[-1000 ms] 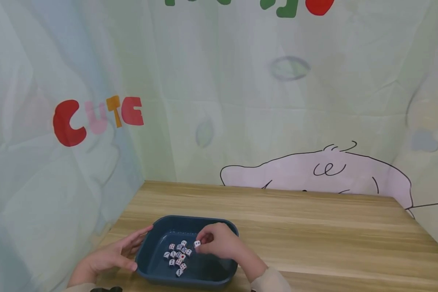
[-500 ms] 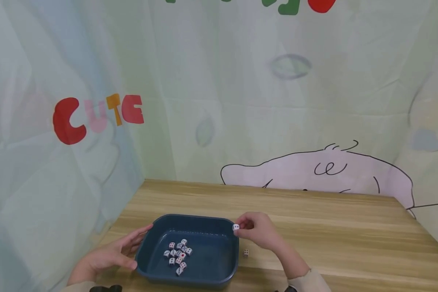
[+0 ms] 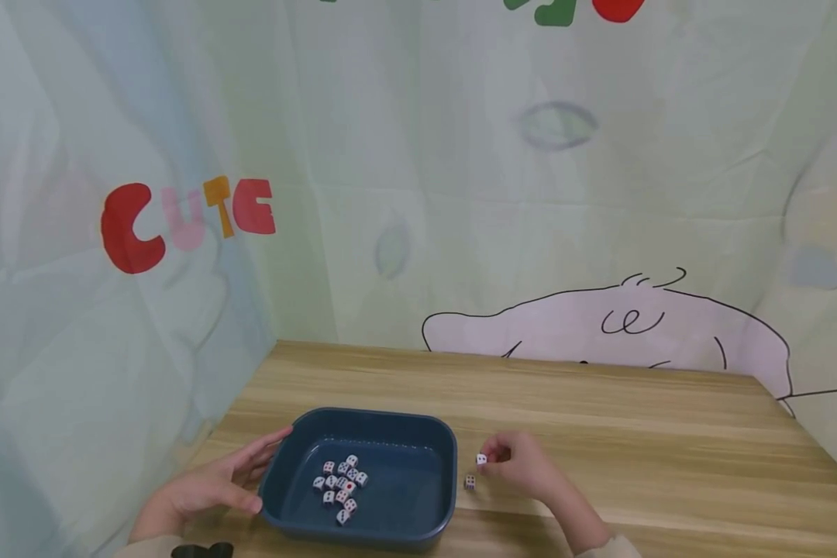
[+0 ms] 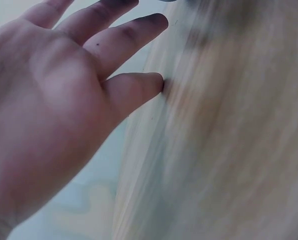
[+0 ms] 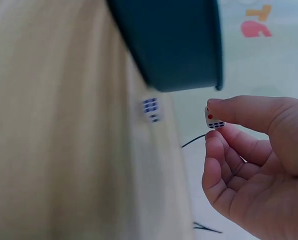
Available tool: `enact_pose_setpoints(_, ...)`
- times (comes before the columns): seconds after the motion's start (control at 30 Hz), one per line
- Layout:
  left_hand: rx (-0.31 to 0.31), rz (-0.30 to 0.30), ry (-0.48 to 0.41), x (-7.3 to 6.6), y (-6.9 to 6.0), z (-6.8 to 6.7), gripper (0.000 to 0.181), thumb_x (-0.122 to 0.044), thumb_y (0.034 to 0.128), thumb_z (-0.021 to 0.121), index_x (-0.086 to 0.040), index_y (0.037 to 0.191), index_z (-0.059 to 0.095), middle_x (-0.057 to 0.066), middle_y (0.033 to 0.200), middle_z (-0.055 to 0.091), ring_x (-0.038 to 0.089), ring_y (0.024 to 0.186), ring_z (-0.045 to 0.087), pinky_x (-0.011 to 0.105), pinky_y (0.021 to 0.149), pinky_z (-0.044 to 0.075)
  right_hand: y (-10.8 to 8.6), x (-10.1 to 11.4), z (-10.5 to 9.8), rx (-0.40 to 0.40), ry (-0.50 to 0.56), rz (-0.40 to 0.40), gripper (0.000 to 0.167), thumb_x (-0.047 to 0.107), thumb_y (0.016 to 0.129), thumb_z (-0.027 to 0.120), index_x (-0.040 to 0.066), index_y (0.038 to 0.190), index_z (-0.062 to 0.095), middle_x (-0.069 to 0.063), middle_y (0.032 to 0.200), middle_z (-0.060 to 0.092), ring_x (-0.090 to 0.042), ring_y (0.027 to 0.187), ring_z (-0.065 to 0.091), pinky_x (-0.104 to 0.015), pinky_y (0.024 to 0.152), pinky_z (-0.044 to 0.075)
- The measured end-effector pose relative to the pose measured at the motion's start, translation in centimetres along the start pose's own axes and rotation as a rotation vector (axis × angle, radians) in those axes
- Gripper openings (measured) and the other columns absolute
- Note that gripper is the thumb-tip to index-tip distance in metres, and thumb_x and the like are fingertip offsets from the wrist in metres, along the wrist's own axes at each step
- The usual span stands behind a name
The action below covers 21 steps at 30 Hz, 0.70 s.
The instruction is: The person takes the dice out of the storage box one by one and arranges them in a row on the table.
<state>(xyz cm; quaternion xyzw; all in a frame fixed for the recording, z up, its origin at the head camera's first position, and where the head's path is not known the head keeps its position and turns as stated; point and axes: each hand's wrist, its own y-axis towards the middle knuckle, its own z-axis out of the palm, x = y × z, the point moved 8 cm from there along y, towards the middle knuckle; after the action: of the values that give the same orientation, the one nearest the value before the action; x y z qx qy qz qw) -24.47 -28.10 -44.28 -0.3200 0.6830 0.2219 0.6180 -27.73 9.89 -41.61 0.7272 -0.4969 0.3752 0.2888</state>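
Note:
A white die [image 3: 481,459] [image 5: 215,121] is pinched between thumb and fingertips of my right hand [image 3: 523,466] [image 5: 261,160], just right of a dark blue tray [image 3: 411,496] [image 5: 174,45]. Close by, a second die [image 3: 470,482] [image 5: 150,106] lies on the wooden table, its six-pip face showing blue dots in the right wrist view. Inside the tray, several white dice [image 3: 342,481] sit in a loose cluster left of centre. My left hand [image 3: 212,487] [image 4: 54,95] rests with extended, spread fingers against the tray's left side.
The wooden table [image 3: 635,449] stretches to the right and behind the tray. A pale printed cloth [image 3: 363,194] hangs along the back and left edges, with red lettering [image 3: 132,229] on its left part.
My right hand has carried a die from inside the tray over its right rim, then lowered it near the table die. The left hand stays at the tray's left side.

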Motion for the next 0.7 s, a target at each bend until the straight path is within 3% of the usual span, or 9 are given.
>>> enact_pose_setpoints(0.33, -0.011, 0.007, 0.020, 0.0, 0.1, -0.1, 0.095, -0.011, 0.0863, 0.069, -0.016, 0.156, 0.006, 0.037, 0.153, 0.002, -0.009, 0.126, 0.037, 0.016, 0.099, 0.033, -0.3, -2.2, 0.9, -0.021, -0.004, 0.086, 0.011, 0.004, 0.074, 0.074, 0.002, 0.080, 0.066, -0.001, 0.072, 0.058, -0.015, 0.068, 0.051, -0.023, 0.058, 0.042)
enact_pose_setpoints(0.7, -0.004, 0.018, 0.014, -0.1, -0.1, 0.0, 0.095, -0.011, 0.0863, 0.069, -0.015, 0.156, 0.005, 0.038, 0.153, 0.002, -0.007, 0.126, 0.037, 0.017, 0.100, 0.033, -0.6, -2.5, 1.4, 0.013, -0.001, 0.077, 0.010, 0.005, 0.075, 0.075, 0.003, 0.081, 0.067, 0.000, 0.072, 0.059, -0.015, 0.069, 0.052, -0.024, 0.060, 0.042)
